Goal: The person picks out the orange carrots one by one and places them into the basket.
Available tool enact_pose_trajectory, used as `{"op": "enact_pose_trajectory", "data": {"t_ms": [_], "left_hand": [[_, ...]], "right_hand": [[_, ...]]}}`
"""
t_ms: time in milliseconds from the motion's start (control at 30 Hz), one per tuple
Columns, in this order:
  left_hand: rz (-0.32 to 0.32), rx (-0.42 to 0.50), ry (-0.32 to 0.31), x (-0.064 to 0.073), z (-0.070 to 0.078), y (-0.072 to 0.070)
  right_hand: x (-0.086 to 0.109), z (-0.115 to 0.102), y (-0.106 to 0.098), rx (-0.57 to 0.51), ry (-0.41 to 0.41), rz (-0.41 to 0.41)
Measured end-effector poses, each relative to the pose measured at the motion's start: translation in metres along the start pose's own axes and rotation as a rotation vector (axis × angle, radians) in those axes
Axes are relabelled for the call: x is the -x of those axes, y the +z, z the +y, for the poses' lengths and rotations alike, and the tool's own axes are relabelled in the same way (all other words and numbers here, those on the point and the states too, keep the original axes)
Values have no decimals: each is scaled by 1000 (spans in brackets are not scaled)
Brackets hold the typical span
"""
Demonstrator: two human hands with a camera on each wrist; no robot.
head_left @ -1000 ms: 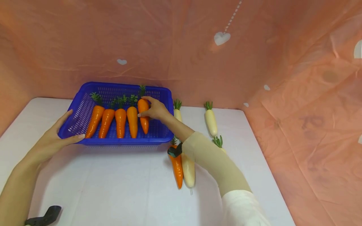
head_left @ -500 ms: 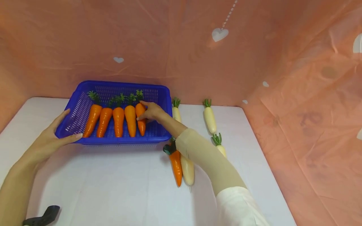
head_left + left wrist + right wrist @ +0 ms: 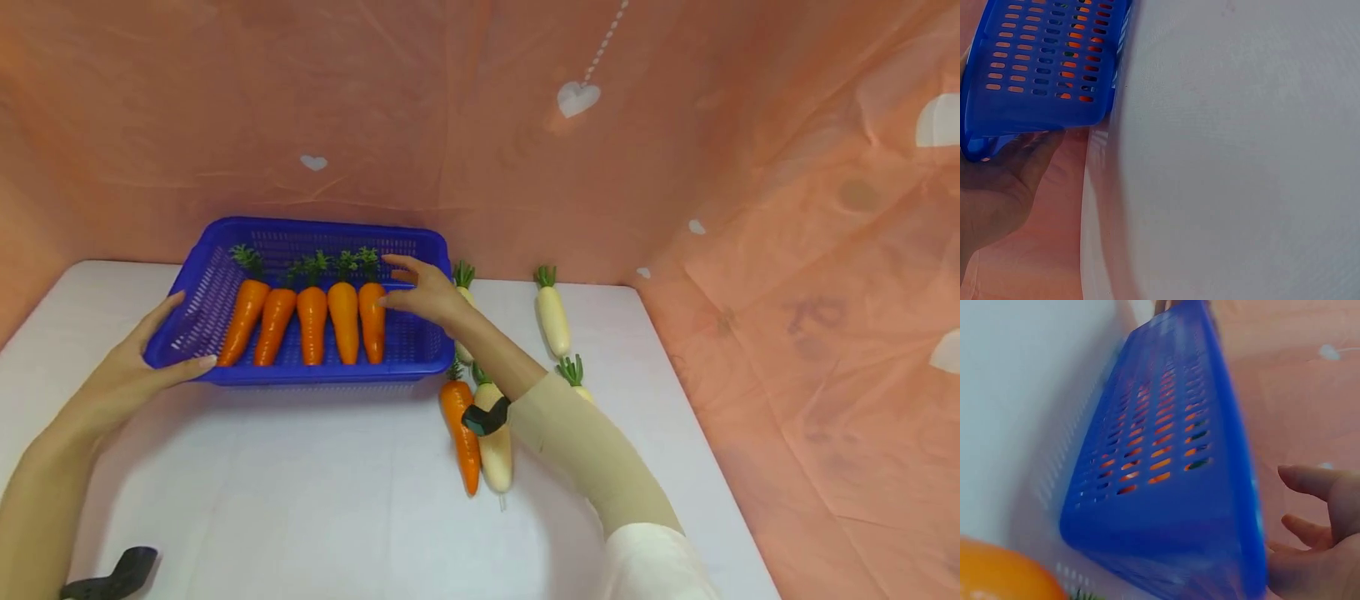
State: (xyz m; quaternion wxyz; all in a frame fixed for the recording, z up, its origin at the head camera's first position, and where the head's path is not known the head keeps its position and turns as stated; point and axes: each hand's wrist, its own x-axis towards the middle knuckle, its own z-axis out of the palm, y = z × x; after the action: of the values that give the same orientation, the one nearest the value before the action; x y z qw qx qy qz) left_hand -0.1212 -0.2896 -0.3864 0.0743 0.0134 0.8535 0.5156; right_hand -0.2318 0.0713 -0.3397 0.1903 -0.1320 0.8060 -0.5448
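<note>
A blue plastic basket holds several orange carrots side by side, their green tops toward the back. At its left front corner, my left hand grips the basket, thumb along the front rim and fingers against the left side. In the left wrist view that hand bends round the basket's end. My right hand hovers over the basket's right part, fingers spread and holding nothing. Its thumb tip overlaps the rightmost carrot. The right wrist view shows this hand beyond the basket wall.
Right of the basket, a loose carrot lies beside a white radish on the white table. Another radish lies farther right; one more is partly behind the right sleeve. An orange cloth hangs behind the table.
My right hand lowered the rightmost carrot into line with the others, let go of it and drew back slightly to the right. The left hand has stayed on the basket corner.
</note>
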Motion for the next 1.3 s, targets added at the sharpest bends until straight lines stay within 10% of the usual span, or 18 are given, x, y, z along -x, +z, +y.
{"op": "enact_pose_trajectory", "data": {"t_ms": [500, 833, 1300], "left_hand": [[-10, 14, -18, -1, 0, 1], [-17, 30, -20, 0, 1, 0], [-6, 6, -29, 0, 1, -1]], "right_hand": [[80, 35, -17, -275, -184, 200], [118, 62, -9, -202, -149, 299], [148, 91, 17, 13, -78, 215]]}}
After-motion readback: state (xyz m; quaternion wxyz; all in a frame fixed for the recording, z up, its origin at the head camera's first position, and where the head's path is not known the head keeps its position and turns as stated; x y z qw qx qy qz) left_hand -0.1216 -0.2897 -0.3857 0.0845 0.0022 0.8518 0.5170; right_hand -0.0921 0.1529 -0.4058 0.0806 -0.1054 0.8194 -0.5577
